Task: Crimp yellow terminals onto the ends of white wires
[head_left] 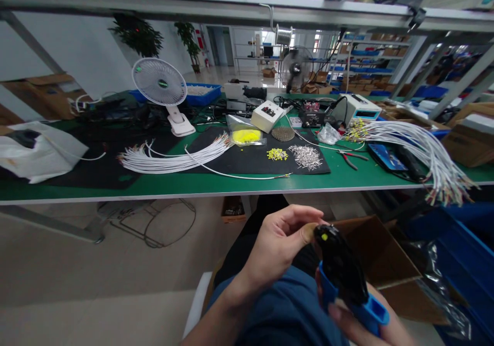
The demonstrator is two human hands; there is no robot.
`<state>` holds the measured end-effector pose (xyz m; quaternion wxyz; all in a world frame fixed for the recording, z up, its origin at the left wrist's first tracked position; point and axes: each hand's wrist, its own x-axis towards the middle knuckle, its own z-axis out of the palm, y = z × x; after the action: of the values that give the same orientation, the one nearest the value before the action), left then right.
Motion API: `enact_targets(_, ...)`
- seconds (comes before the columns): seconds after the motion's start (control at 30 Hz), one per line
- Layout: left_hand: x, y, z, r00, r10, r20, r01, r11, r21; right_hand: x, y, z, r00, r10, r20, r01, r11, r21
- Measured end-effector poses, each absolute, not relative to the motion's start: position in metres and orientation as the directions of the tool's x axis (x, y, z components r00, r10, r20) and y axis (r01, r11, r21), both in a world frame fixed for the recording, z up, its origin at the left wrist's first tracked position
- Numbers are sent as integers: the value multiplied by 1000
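My right hand point(345, 326) is wrapped round the blue handles of a black-headed crimping tool point(341, 266), held up over my lap. A small yellow piece point(324, 237) shows at the tool's jaws. My left hand point(276, 243) has thumb and fingers pinched together right beside the jaws; whatever they grip is hidden. On the bench ahead lie a pile of yellow terminal sleeves point(277, 154) and a heap of silver metal pins point(306, 157). A bundle of white cables point(173, 160) rests to their left, with one single cable point(239, 176) stretched out in front.
Another white cable bundle point(417, 140) hangs over the bench's right edge, near red-handled pliers point(349, 160). A white fan point(160, 82) and a bag of yellow parts point(246, 136) stand further back. An opened cardboard box point(397, 253) and blue bins point(459, 263) sit low at right.
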<state>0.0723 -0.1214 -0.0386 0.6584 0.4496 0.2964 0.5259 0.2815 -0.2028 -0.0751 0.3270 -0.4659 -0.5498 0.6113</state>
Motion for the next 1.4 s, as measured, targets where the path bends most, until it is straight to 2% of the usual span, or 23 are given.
enact_targets(0.03, 70, -121, -40, 255, 964, 73, -410, 40, 911, 286, -199, -71, -308, 943, -126, 263, -43, -964)
enact_targets(0.1, 66, -121, -42, 220, 974, 49, -370, 37, 928, 293, -193, -66, -312, 949, 40, 508, 203, -837)
enact_targets(0.2, 62, -121, -46, 188, 982, 30, -318, 32, 947, 300, -188, -62, -355, 912, 204, 692, 403, -599)
enact_targets(0.3, 60, -122, -46, 188, 982, 24, -298, 34, 954, 301, -187, -61, -363, 872, 328, 766, 480, -428)
enact_targets(0.37, 60, -123, -45, 192, 981, 21, -291, 36, 956, 301, -187, -61, -366, 857, 363, 792, 492, -362)
enact_targets(0.57, 60, -126, -43, 181, 982, 52, -215, -13, 977, 303, -187, -59, -379, 835, 398, 806, 509, -301)
enact_targets(0.6, 58, -125, -44, 183, 980, 74, -170, -42, 985, 305, -187, -60, -373, 838, 398, 807, 504, -306)
enact_targets(0.67, 54, -116, -47, 155, 969, 190, 66, -202, 977, 306, -186, -63, -362, 848, 387, 793, 498, -351)
enact_targets(0.73, 47, -96, -52, 128, 925, 357, 400, -378, 835, 307, -185, -67, -337, 878, 341, 758, 468, -455)
enact_targets(0.77, 44, -83, -56, 117, 902, 416, 519, -413, 749, 307, -184, -69, -289, 908, 304, 738, 413, -533)
enact_targets(0.83, 36, -52, -64, 118, 885, 451, 626, -419, 658, 306, -183, -74, -118, 970, 211, 683, 234, -692)
enact_targets(0.93, 27, -7, -77, 141, 890, 434, 743, -385, 547, 306, -179, -81, 114, 990, 78, 579, -2, -815)
enact_targets(1.07, 20, 28, -87, 164, 915, 368, 822, -333, 462, 311, -177, -87, 150, 988, -17, 498, -91, -862)
enact_targets(1.17, 18, 26, -83, 184, 924, 336, 821, -333, 463, 314, -177, -91, 203, 976, -72, 405, -151, -902)
enact_targets(1.27, 24, -4, -72, 209, 926, 315, 767, -355, 534, 313, -175, -94, 231, 968, -98, 350, -177, -920)
enact_targets(1.4, 43, -73, -57, 299, 924, 237, 586, -374, 719, 301, -167, -88, 218, 974, -57, 277, -118, -954)
